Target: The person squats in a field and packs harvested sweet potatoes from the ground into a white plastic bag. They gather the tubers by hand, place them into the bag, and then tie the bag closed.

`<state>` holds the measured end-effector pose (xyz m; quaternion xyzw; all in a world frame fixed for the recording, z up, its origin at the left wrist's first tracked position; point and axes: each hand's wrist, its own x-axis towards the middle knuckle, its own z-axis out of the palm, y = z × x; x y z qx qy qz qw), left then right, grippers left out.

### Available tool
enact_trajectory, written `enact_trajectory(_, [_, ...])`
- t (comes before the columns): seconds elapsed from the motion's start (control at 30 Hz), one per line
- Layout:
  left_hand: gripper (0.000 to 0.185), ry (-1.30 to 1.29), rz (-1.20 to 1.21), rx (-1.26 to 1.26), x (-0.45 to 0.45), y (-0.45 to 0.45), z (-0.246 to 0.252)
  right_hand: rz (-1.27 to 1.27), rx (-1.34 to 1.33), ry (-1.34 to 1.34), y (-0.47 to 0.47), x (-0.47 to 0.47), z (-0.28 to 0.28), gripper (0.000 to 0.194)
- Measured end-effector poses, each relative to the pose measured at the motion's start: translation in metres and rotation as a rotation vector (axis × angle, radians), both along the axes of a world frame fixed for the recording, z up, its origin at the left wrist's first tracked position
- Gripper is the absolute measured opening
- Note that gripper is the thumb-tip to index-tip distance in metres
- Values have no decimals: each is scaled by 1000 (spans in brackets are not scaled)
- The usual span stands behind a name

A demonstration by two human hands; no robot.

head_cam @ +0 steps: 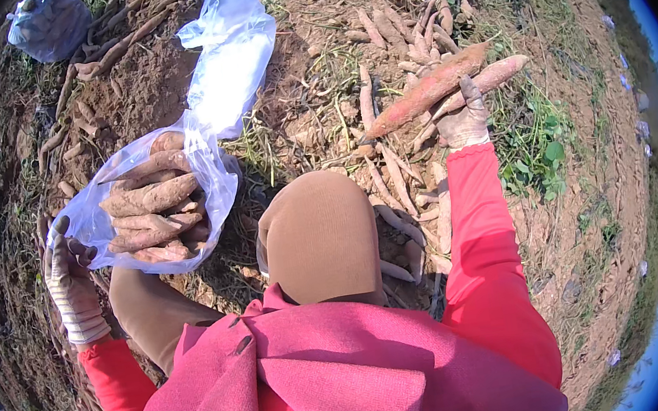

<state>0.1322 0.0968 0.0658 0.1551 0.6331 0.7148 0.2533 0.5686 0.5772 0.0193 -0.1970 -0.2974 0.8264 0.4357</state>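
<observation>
My left hand [72, 283], in a striped, soiled work glove, grips the rim of a clear plastic bag [218, 204] at the left. Several sweet potatoes [156, 194] lie stacked inside its open mouth. At the right, my gloved right hand [465, 119] holds two long sweet potatoes, a thick reddish one [429, 91] and a slimmer one [501, 72], its thumb over the slimmer one. Beneath and in front of that hand, many loose sweet potatoes [389, 26] lie heaped on the soil. My palm is hidden behind the roots.
An empty-looking white plastic bag [232, 62] lies beyond the filled one. A full tied bag [50, 25] stands at the far left, beside long roots [121, 49]. Green leafy vines [539, 146] grow right of my right hand. My bent knee [320, 231] is between both hands.
</observation>
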Motion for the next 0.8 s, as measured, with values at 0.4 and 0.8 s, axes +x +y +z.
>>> enact_trajectory(0.4, [37,-191,43,189,-11,-34,20,780,819,-378,-250,-329,55,43])
enact_trajectory(0.8, [30,-238,-37,354,-29,-47,2,909,1490,-1370,-301,-298,14,54])
